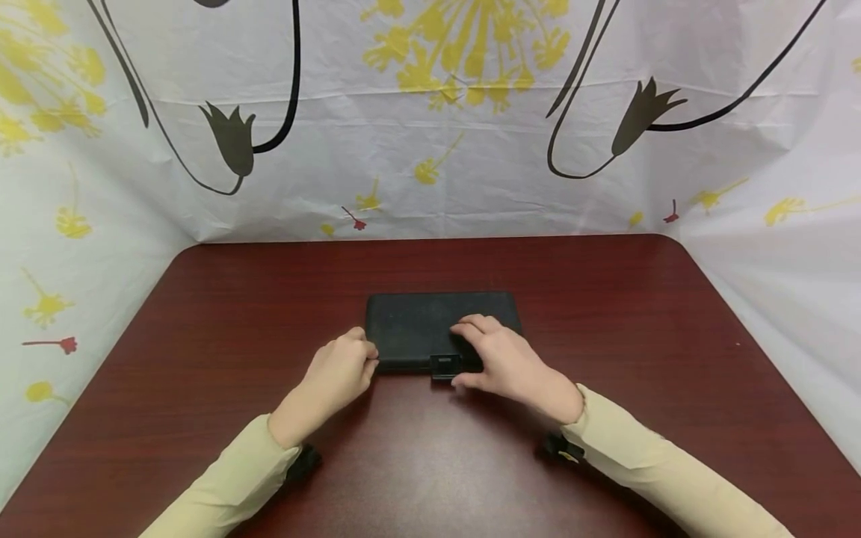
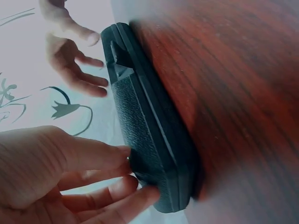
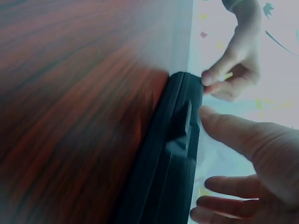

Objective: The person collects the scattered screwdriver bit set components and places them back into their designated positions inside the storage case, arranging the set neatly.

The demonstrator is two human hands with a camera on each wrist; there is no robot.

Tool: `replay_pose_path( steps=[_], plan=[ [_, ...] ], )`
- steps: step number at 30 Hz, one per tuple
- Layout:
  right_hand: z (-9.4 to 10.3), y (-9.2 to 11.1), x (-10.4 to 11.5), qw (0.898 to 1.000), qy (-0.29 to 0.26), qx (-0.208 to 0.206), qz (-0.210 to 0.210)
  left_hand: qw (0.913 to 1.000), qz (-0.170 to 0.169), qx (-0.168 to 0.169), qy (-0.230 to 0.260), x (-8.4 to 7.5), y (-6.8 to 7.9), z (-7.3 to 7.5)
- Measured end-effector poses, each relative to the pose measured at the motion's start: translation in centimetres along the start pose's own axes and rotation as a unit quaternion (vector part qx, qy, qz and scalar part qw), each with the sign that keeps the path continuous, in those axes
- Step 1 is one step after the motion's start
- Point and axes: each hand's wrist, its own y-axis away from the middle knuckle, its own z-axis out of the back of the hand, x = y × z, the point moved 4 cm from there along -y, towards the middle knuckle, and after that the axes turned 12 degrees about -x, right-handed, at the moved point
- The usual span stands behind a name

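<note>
A flat black plastic case (image 1: 403,321) lies closed on the table, its front edge toward me. On that edge the latch (image 1: 445,365) sticks outward, flipped away from the case wall. My left hand (image 1: 339,370) holds the front left corner, thumb and curled fingertips on the lid's edge in the left wrist view. Over the right part of the case is my right hand (image 1: 507,362), its fingers loosely bent above the lid. Its thumb (image 3: 224,128) is beside the latch, and nothing is between its fingers.
The case rests on a dark red-brown wooden table (image 1: 269,299) with rounded far corners. Behind and beside it hangs a white curtain (image 1: 377,149) printed with yellow and grey flowers. Dark bands (image 1: 565,447) show under both sleeve cuffs.
</note>
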Motion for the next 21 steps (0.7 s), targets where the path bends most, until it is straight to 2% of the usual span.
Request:
replay_pose_path(
  steps=[3,9,12,17,21],
  plan=[
    [-0.5,-0.2,0.5,1.000,0.008,0.022,-0.004,0.9995,0.009,0.020,-0.024,-0.4,-0.2,0.1],
    [-0.8,-0.4,0.7,0.999,0.025,0.022,0.001,0.9942,0.021,0.061,-0.086,-1.8,-0.7,0.2],
    [-0.9,-0.6,0.9,0.999,0.035,0.023,0.003,0.9930,-0.003,0.069,-0.096,-2.9,-1.0,-0.2],
    [-0.9,-0.9,1.1,0.998,0.054,0.026,-0.002,0.9918,-0.062,0.064,-0.091,-5.0,-1.9,-1.6],
    [-1.0,-1.0,1.3,0.997,0.064,0.030,-0.002,0.9896,-0.077,0.085,-0.087,-6.3,-2.6,-2.8]
  ],
)
